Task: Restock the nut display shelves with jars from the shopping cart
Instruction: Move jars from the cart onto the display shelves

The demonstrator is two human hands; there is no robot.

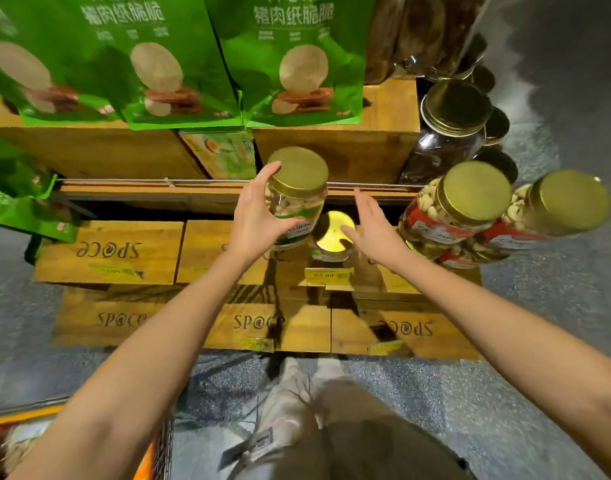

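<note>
- Left hand (pixel 259 216): wrapped round green-label nut jar (pixel 295 199), held above crate shelf (pixel 207 252).
- Right hand (pixel 373 226): open, empty, fingertips at shelved jar's lid (pixel 333 233).
- Advice: lower upright, beside shelved jar, label fwd, w/ right hand steadying neighbour.

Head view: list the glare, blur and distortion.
Head view: strong glare whites out the gold lid of the lower jar; the green snack bags and right-hand jars are soft; wide-angle distortion bends the shelf edge; arm shadows fall on the wooden crates.
</note>
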